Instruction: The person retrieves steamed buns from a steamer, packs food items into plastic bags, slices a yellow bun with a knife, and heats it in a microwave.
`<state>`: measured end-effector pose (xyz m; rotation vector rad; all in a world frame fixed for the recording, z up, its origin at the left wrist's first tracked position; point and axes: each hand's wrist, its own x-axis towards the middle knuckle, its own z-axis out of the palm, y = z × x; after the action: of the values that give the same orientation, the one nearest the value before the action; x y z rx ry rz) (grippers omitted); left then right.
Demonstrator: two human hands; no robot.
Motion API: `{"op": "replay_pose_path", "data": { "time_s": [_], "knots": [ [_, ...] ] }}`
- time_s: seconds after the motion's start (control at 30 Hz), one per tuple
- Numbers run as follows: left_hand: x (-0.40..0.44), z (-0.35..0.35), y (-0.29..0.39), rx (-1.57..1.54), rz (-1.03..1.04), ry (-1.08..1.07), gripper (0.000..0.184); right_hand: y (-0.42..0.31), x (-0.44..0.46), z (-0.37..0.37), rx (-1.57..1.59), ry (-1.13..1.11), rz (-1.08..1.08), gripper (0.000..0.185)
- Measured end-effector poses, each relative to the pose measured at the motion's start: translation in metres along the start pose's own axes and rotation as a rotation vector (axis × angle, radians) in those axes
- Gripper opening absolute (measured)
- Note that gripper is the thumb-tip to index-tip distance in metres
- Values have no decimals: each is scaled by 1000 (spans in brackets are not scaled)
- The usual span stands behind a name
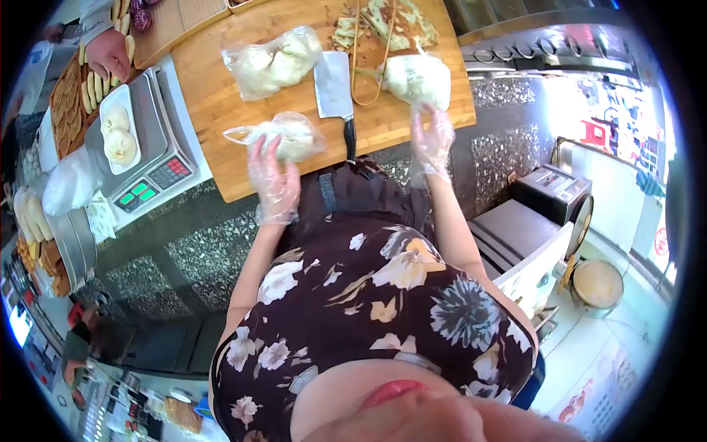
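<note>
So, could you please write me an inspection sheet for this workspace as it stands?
Surface: wooden board, partly covered.
Job's things: left bag and right bag, both clear plastic with pale contents.
Clutter: third bag, cleaver, flatbread.
Hands: left hand, gloved, fingers over left bag; right hand, gloved, fingertips at right bag; grip unclear.
Cables: nothing seen.
Surroundings: scale bearing white buns; another person's hand nearby.

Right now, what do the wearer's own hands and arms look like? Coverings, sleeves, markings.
Left hand and right hand both wear clear, thin plastic gloves, loose and wrinkled, ending around the wrists. The forearms are bare; no sleeve reaches them. The top is dark with pale flowers. No markings or watch visible.
</note>
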<state>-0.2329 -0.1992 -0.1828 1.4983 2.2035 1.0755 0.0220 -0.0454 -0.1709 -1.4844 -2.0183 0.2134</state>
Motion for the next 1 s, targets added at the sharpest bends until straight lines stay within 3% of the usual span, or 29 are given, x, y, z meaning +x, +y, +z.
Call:
{"op": "replay_pose_path", "data": {
  "time_s": [0.1, 0.13, 0.2, 0.23, 0.27, 0.37, 0.47, 0.63, 0.7, 0.77, 0.87, 1.0],
  "knots": [
    [14, 31, 27, -24, 14, -7, 52, 54, 40, 4, -98, -128, -53, 59],
    [21, 40, 34, -33, 36, 8, 52, 68, 55, 8, -68, -143, -71, 59],
    [36, 52, 47, 6, 21, 42, 52, 90, 84, 21, -9, -355, -118, 67],
    [43, 56, 51, 16, 28, 53, 52, 97, 98, 30, -53, -532, -30, 67],
    [47, 60, 54, 45, 13, 77, 52, 104, 107, 34, -24, -541, -57, 67],
    [55, 66, 52, 2, 2, 148, 49, 108, 121, 26, 47, -791, -18, 53],
    [52, 67, 46, 1, -72, 153, 47, 113, 116, 18, 42, -848, 117, 46],
    [37, 55, 34, 68, -79, 118, 42, 118, 117, 11, 114, -728, 126, 41],
    [27, 49, 24, 71, -144, 135, 41, 86, 114, -5, 144, -735, 218, 37],
    [17, 34, 15, 88, -208, 153, 39, 43, 107, -24, 278, -585, 129, 32],
    [4, 10, -15, 103, -196, 250, 39, 11, 97, -17, 563, -550, 344, 27],
    [-7, -26, -72, 89, -266, 310, 40, -52, 111, 6, 286, -673, 95, 26]
  ]
}}
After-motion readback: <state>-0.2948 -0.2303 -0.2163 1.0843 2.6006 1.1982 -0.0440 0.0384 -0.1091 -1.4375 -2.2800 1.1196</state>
